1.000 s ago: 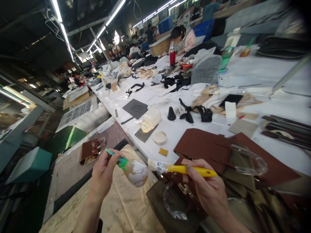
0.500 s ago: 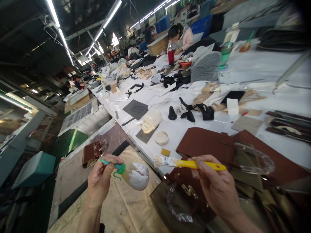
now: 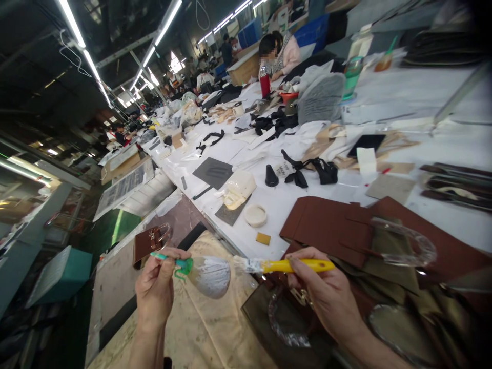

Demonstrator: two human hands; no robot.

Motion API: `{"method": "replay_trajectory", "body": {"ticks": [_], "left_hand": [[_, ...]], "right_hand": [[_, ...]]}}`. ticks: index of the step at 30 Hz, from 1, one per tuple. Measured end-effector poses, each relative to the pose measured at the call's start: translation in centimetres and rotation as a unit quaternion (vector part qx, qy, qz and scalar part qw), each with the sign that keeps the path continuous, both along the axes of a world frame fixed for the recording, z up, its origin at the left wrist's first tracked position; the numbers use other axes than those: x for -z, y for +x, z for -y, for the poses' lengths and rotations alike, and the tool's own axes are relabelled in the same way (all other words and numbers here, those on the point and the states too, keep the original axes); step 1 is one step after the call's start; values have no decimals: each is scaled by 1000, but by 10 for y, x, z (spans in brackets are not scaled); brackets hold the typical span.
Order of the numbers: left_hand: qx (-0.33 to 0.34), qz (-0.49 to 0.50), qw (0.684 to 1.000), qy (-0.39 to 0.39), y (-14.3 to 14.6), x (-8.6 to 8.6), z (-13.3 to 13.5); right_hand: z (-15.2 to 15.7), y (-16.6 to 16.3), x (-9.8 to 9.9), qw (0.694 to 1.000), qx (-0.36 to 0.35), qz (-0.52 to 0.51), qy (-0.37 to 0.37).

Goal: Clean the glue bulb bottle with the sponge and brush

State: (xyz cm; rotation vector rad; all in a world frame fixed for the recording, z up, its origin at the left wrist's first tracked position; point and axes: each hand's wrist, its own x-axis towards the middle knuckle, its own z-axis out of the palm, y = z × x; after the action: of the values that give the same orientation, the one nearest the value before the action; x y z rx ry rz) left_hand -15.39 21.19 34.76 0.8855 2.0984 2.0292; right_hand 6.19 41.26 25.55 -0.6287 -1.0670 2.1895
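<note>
In my left hand [image 3: 157,287], closed around its teal stick, is a rounded pale piece [image 3: 209,289] with green wrapping at its neck. White streaked coating covers much of its face; I cannot make out its exact kind. My right hand [image 3: 317,279] grips the yellow handle of a paintbrush [image 3: 284,265], whose whitish bristles point left, close to the rounded piece's right edge. Below both hands lies a beige cloth [image 3: 200,333] with stains. A brown and olive handbag [image 3: 277,318] is under the brush and partly behind my right hand.
A white worktable [image 3: 215,215] runs away from me, bearing brown leather bag parts [image 3: 326,220], a cream plastic-wrapped lump [image 3: 238,189], a round lid [image 3: 255,216], a yellow block [image 3: 263,238] and a black cone [image 3: 271,177]. A small brown bag [image 3: 148,246] stands left. A person [image 3: 282,54] bends over the far side.
My right hand and the paintbrush have moved left and slightly down, bringing the bristles near the rounded piece. Its white coating now looks more spread and streaked. The view has shifted slightly.
</note>
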Motion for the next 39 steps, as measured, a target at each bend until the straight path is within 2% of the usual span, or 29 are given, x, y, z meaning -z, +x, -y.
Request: {"method": "replay_trajectory", "body": {"ticks": [3, 8, 12, 15, 20, 25, 28, 34, 39], "left_hand": [[-51, 35, 998, 22, -1, 1, 3], [-105, 69, 991, 52, 4, -3, -4], [-141, 80, 982, 96, 8, -15, -12], [-168, 108, 976, 88, 9, -28, -16], [-188, 106, 972, 89, 13, -45, -25], [-197, 121, 968, 94, 14, -46, -33], [-189, 144, 965, 109, 12, -42, -36], [-190, 134, 966, 112, 11, -33, -39], [-182, 145, 965, 121, 10, -26, -39]], "right_hand": [[-5, 3, 1, 996, 36, -42, -68], [7, -21, -22, 966, 26, -111, -234], [15, -43, -31, 924, 11, -154, -349], [15, -49, -33, 904, 9, -173, -392], [14, -47, -40, 894, 10, -215, -392], [16, -39, -54, 925, -23, -255, -281], [15, -40, -56, 936, -24, -249, -246], [9, -52, -42, 942, 10, -231, -244], [6, -63, -22, 925, 4, -211, -316]]}}
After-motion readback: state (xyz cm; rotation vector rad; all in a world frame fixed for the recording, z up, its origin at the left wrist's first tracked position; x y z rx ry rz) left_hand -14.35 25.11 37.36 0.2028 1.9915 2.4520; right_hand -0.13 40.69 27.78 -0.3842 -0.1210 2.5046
